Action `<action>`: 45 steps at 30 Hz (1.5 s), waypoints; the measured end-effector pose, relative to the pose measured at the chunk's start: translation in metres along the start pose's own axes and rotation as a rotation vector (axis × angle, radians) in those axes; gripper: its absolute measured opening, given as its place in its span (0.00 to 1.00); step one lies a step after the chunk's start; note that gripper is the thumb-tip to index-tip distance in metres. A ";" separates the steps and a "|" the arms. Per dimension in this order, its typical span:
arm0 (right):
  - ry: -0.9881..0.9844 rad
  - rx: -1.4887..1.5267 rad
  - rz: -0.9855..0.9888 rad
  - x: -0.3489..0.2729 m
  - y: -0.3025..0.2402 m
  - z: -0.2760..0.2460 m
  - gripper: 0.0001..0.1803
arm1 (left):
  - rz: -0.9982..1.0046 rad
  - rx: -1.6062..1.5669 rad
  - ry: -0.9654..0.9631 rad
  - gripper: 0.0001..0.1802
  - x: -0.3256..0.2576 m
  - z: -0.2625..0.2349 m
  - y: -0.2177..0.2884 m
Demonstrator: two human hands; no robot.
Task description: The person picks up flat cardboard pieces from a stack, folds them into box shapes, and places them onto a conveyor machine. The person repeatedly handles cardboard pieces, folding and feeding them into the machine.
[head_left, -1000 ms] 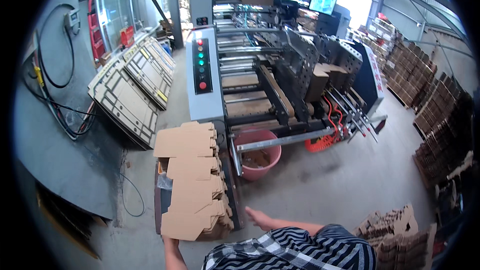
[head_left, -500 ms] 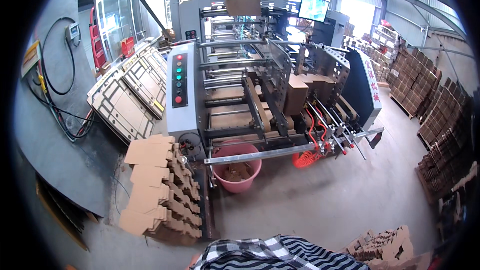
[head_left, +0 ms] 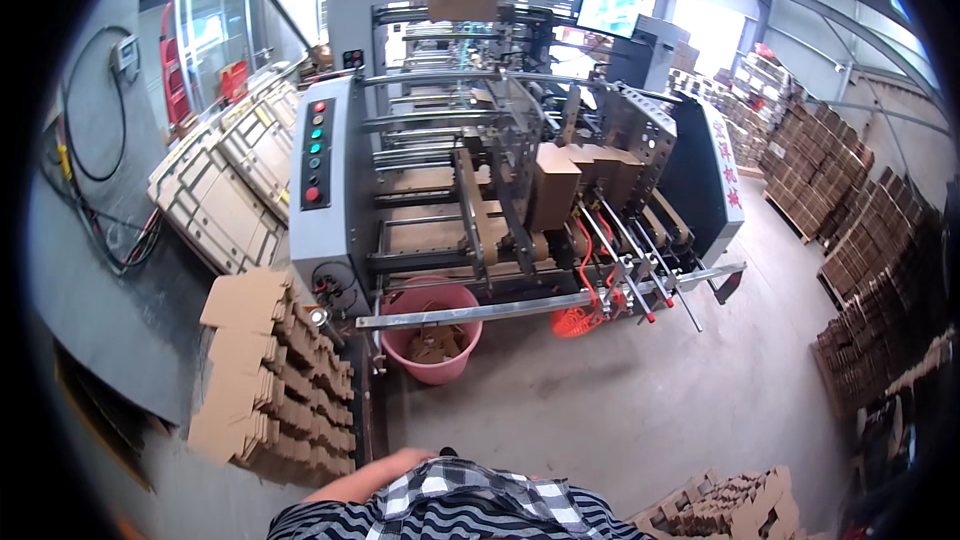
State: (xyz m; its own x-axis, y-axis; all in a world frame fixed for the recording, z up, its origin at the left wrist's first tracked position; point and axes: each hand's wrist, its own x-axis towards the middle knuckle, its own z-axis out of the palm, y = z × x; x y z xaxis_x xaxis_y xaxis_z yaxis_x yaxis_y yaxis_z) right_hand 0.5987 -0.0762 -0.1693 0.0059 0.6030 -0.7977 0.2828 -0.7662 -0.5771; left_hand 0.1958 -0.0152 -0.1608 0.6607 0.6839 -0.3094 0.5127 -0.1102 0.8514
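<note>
Only the person's left forearm [head_left: 365,475] shows at the lower edge; both hands are out of view, so their grip cannot be told. The cardboard stack [head_left: 270,380] sits just beyond that forearm, left of the pink bucket [head_left: 432,345]. Lifting it well means gripping both sides squarely, keeping the sheets aligned.

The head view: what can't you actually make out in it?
- Both hands: hidden in the head view, below the checked shirt and the lower edge.
- Pink bucket: scraps inside too small to identify.
- Monitor: picture too small to read.
- Cardboard stack: its base is hidden.
</note>
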 end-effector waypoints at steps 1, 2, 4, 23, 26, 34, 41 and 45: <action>0.005 0.005 0.006 0.003 0.000 -0.003 0.29 | 0.037 0.021 -0.060 0.23 0.005 0.002 0.000; -0.005 -0.003 0.006 0.007 -0.004 -0.004 0.28 | -0.011 0.033 -0.070 0.23 0.003 0.011 -0.019; -0.006 0.008 0.008 0.016 -0.007 -0.006 0.28 | -0.104 0.066 -0.084 0.22 0.013 0.018 -0.055; -0.216 0.055 -0.299 0.076 -0.248 -0.012 0.27 | -0.235 -0.171 0.128 0.26 0.120 -0.183 0.092; -0.317 -0.221 -0.324 0.088 -0.304 -0.005 0.26 | -0.228 -0.225 0.301 0.25 0.105 -0.194 0.093; -0.574 -0.429 -0.538 0.133 -0.405 0.009 0.21 | -0.234 -0.505 0.868 0.25 0.081 -0.202 0.114; -0.783 -0.543 -0.548 0.145 -0.432 0.063 0.22 | -0.183 -0.442 1.414 0.19 0.028 -0.200 0.176; -0.923 -0.673 -0.618 0.139 -0.432 0.085 0.21 | -0.319 -0.143 1.734 0.16 -0.021 -0.185 0.175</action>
State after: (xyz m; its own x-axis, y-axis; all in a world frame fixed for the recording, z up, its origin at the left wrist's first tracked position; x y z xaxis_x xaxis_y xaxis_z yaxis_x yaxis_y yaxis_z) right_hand 0.3955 0.3197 -0.0453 -0.8801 0.2331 -0.4136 0.4265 0.0056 -0.9045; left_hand 0.1707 0.0846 0.0725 -0.7813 0.5816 0.2266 0.3834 0.1607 0.9095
